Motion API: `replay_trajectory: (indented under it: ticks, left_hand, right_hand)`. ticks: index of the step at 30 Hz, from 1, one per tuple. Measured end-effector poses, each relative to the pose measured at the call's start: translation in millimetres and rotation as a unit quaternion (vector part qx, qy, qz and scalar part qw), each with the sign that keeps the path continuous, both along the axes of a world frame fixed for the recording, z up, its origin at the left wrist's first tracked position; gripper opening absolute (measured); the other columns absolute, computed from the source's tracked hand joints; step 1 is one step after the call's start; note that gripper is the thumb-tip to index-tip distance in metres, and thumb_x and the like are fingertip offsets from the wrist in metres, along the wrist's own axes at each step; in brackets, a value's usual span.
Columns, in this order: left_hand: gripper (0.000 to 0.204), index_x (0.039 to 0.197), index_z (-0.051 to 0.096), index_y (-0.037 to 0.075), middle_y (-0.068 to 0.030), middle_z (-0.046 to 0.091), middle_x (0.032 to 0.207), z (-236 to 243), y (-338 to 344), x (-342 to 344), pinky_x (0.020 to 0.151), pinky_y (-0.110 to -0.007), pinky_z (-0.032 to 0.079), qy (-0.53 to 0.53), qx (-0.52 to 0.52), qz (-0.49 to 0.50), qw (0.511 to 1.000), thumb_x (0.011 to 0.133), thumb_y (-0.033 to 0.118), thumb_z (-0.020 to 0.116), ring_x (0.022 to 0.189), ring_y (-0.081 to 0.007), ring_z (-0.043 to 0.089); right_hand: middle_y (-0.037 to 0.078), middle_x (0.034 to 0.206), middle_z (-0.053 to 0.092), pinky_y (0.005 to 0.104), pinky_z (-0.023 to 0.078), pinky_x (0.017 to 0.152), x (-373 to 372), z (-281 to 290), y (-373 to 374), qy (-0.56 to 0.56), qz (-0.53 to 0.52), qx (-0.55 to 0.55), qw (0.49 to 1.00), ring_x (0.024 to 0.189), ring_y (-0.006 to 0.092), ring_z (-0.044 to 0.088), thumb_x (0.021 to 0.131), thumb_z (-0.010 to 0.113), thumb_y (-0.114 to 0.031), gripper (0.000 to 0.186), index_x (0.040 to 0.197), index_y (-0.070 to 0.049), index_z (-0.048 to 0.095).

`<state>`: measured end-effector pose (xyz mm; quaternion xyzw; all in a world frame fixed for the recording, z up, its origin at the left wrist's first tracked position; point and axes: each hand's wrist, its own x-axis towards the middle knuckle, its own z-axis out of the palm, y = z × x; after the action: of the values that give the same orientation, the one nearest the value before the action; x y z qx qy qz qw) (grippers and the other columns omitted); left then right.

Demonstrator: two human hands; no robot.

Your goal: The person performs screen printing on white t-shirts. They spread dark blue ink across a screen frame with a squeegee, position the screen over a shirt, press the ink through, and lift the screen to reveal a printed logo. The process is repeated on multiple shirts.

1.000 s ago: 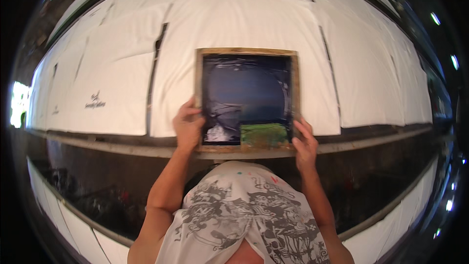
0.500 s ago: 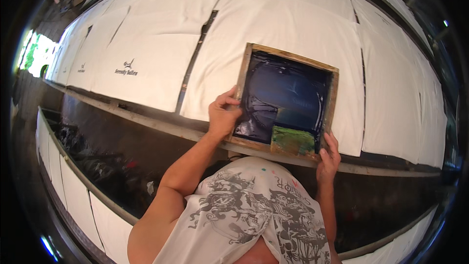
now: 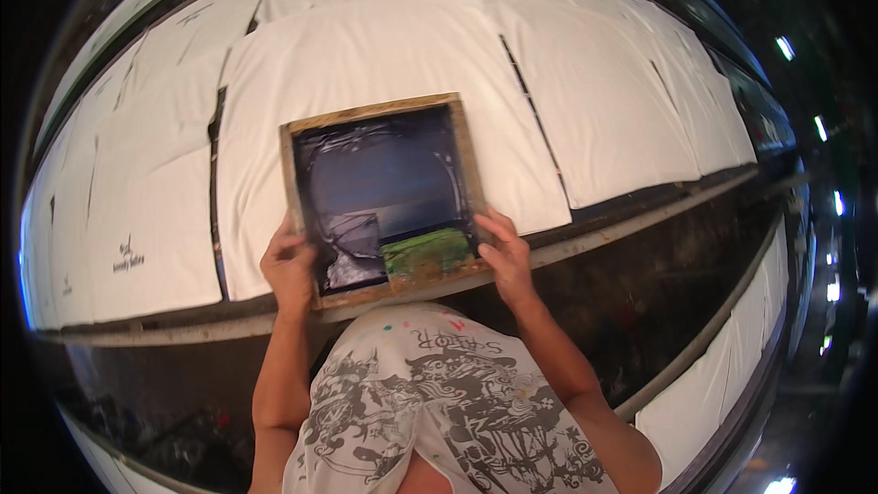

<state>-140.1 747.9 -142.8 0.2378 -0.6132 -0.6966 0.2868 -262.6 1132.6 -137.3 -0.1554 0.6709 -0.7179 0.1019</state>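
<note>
A square wooden screen-printing frame [image 3: 373, 112] is over a white cloth panel [image 3: 366, 46], close in front of my body. Dark blue ink smears its mesh [image 3: 375, 169], with a glossy patch near the lower left corner. Inside the lower right corner lies a flat green rectangular piece [image 3: 430, 254], of a kind I cannot make out. My left hand [image 3: 290, 265] is closed on the frame's left side near the bottom. On the opposite side my right hand [image 3: 506, 254] grips the lower right edge. Whether the frame touches the cloth cannot be told.
White cloth panels cover the long table, with narrow dark gaps between them; one at the left bears a small dark print [image 3: 128, 258]. The table's front rail [image 3: 567, 252] runs just before me. Behind me, to the right, stands another table with white cloth [image 3: 709, 357].
My view has turned to the right, so the frame now appears further left in the picture. Both hands stay on the frame, which has moved with me past the printed panel.
</note>
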Motion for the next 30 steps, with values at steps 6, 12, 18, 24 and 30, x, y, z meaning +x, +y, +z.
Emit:
replay_trajectory:
  ticks: [6,12,18,24,30]
  left_hand:
    - [0.02,0.099,0.074,-0.004,-0.0274,0.065,0.167,-10.8,-3.2,-3.2,0.122,-0.042,0.053,0.025,0.007,-0.001,1.0,0.086,-0.019,0.07,0.146,-0.0308,0.069]
    - [0.024,0.099,0.073,-0.002,-0.0311,0.06,0.17,-10.2,-3.9,1.2,0.123,-0.043,0.051,0.012,0.0,-0.001,1.0,0.082,-0.018,0.074,0.151,-0.0333,0.065]
    - [0.022,0.097,0.073,-0.002,-0.0287,0.062,0.17,-16.3,-1.5,-2.8,0.124,-0.044,0.051,0.009,0.003,0.002,1.0,0.083,-0.019,0.075,0.151,-0.0324,0.065]
    - [0.025,0.102,0.07,-0.005,-0.0279,0.061,0.171,-1.4,5.8,-3.9,0.122,-0.042,0.054,0.015,0.035,-0.013,0.999,0.085,-0.022,0.071,0.149,-0.0299,0.066]
    - [0.024,0.101,0.07,-0.004,-0.0279,0.062,0.17,-4.5,4.1,-4.8,0.122,-0.041,0.053,0.011,0.021,-0.012,1.0,0.085,-0.022,0.07,0.149,-0.0293,0.067]
  right_hand:
    - [0.024,0.181,0.042,0.0474,0.025,0.142,0.6,0.0,1.2,-0.01,-0.001,-0.01,1.0,0.17,0.0333,0.04,0.1,0.074,-0.005,0.061,0.159,0.006,0.066]
    - [0.025,0.179,0.047,0.0478,0.025,0.142,0.2,1.7,-2.1,0.004,-0.017,0.031,0.999,0.17,0.0341,0.041,0.097,0.076,-0.012,0.063,0.157,0.005,0.07]
    - [0.026,0.177,0.05,0.0494,0.025,0.141,1.2,4.7,-0.1,0.015,-0.02,0.008,1.0,0.168,0.0361,0.043,0.098,0.078,-0.013,0.061,0.155,0.005,0.071]
    - [0.031,0.177,0.047,0.0514,0.022,0.142,0.3,7.6,0.7,0.015,-0.011,0.005,1.0,0.17,0.039,0.04,0.1,0.078,-0.015,0.061,0.156,0.007,0.069]
    - [0.026,0.179,0.048,0.0488,0.023,0.142,-0.5,6.6,0.0,0.013,-0.01,0.029,0.999,0.171,0.0358,0.039,0.1,0.072,-0.007,0.063,0.16,0.009,0.065]
